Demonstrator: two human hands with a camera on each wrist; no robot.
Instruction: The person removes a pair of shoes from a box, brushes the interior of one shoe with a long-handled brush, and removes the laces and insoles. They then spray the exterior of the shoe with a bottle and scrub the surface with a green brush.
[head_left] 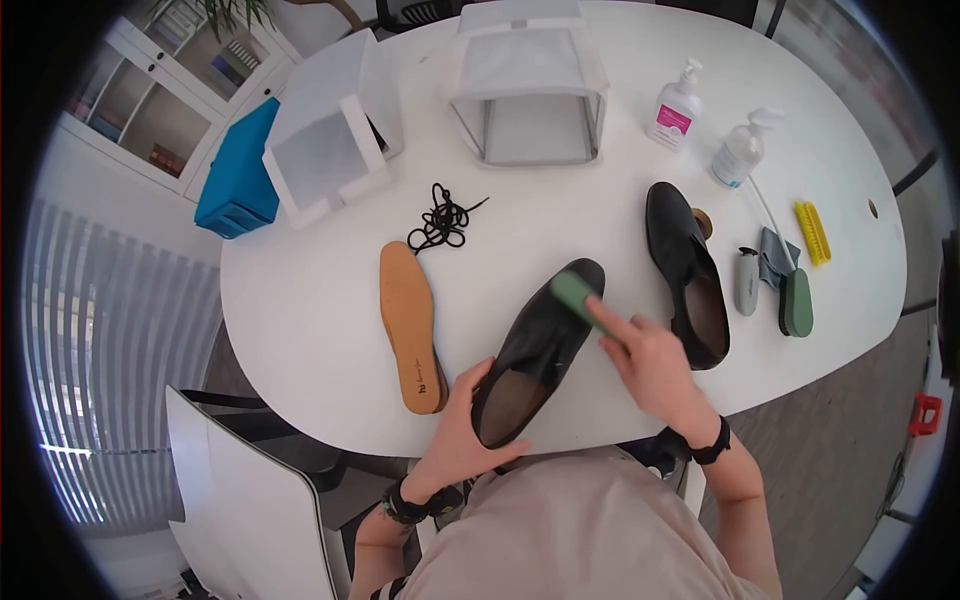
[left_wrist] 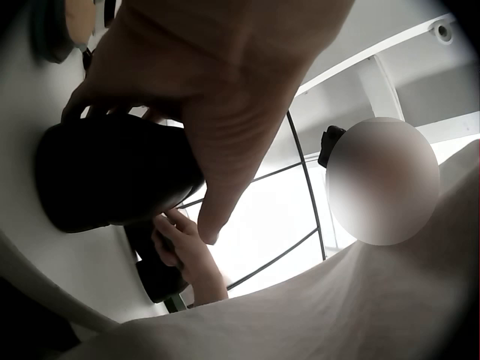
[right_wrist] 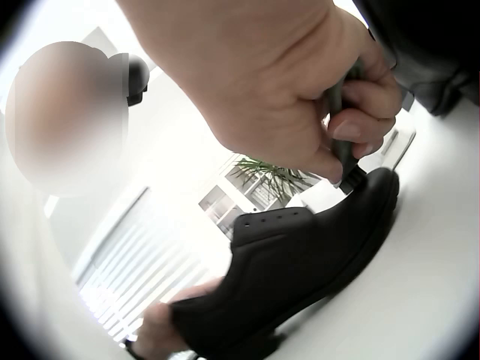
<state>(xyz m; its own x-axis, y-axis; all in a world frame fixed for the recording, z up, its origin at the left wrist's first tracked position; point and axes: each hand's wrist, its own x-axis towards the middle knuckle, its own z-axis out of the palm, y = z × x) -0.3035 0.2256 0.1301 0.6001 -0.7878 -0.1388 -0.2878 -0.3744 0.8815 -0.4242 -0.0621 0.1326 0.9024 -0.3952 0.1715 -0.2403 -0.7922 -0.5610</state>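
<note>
A black lace-up shoe (head_left: 535, 350) without laces stands on the white table, toe pointing away. My left hand (head_left: 462, 435) grips it round the heel, fingers along one side and thumb at the back. In my right hand (head_left: 655, 375) is a green-handled shoe brush (head_left: 573, 292), pinched between thumb and fingers. Its dark bristles touch the toe of the shoe (right_wrist: 300, 262) in the right wrist view. The left wrist view shows the heel (left_wrist: 112, 172) dark under my left fingers. A second black shoe (head_left: 690, 275) stands to the right.
A tan insole (head_left: 408, 330) and a tangle of black laces (head_left: 440, 220) lie left. On the right are a yellow brush (head_left: 813, 233), another green brush (head_left: 796, 305), a grey cloth (head_left: 775, 258) and two pump bottles, one with a pink label (head_left: 675, 108). White fabric boxes (head_left: 530, 65) stand behind.
</note>
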